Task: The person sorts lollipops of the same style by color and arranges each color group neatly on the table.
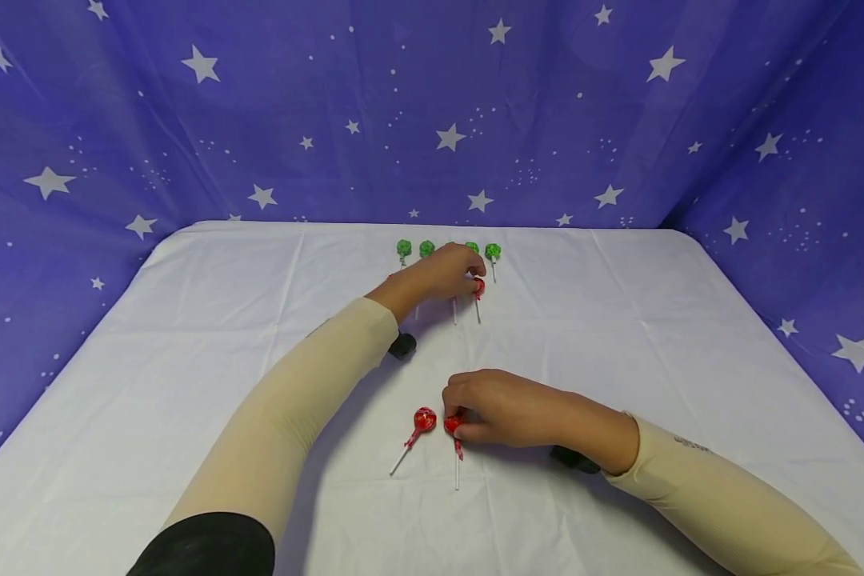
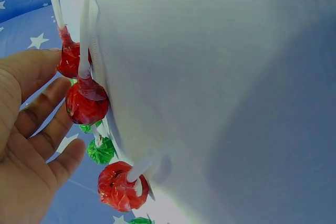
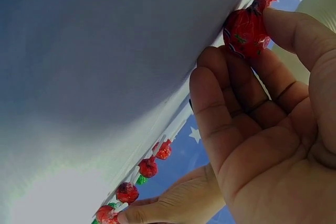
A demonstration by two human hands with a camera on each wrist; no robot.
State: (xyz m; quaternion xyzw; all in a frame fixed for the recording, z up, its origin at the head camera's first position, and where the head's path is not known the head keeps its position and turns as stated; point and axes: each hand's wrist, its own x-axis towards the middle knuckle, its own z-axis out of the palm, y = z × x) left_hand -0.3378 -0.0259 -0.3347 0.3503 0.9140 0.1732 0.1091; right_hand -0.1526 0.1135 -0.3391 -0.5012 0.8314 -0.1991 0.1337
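At the far part of the table my left hand [image 1: 446, 272] pinches a red-wrapped lollipop [image 1: 478, 286] at the right end of a red row. Its white stick points toward me. The left wrist view shows the thumb against that lollipop [image 2: 71, 62], with two more red lollipops closer to the camera. Nearer to me, my right hand [image 1: 507, 408] grips the head of another red lollipop [image 1: 453, 426] between thumb and fingers, also seen as a round red candy [image 3: 247, 32] in the right wrist view. Just left of it lies one more red lollipop [image 1: 425, 419], stick slanting down-left.
Several green lollipops [image 1: 493, 252] form a row behind the red one, near the back edge of the white-covered table [image 1: 583, 320]. My left hand and forearm partly hide both rows. A blue star-patterned cloth [image 1: 403, 96] surrounds the table's back and sides.
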